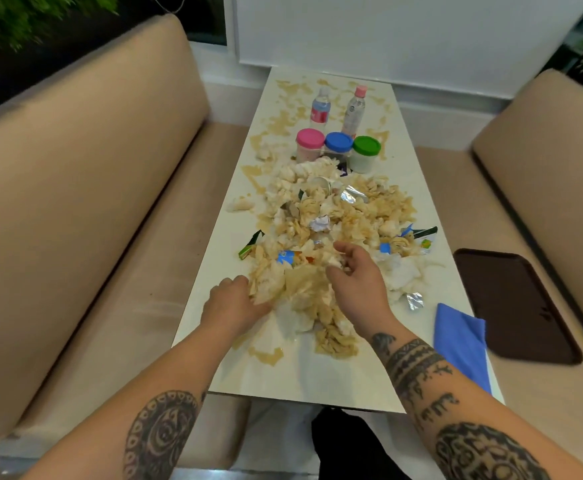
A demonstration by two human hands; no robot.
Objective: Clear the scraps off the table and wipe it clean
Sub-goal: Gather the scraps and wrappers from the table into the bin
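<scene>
Left hand (232, 306): lower centre, fingers curled into soggy scraps (321, 237).
Right hand (356, 275): fingers pinching white tissue.
Blue cloth (461, 337): lower right on table (304, 379).

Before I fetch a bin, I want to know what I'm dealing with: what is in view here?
table: one, white, stained brown, between two sofas
scraps: one heap, tissue, foil and wrappers, mid-table
bottles: two, clear, far end
jars: three, with pink, blue and green lids, before the bottles
cloth: one, blue, near right edge
tray: one, dark brown, right sofa
sofas: two, beige
left hand: on scraps
right hand: grips scraps
</scene>
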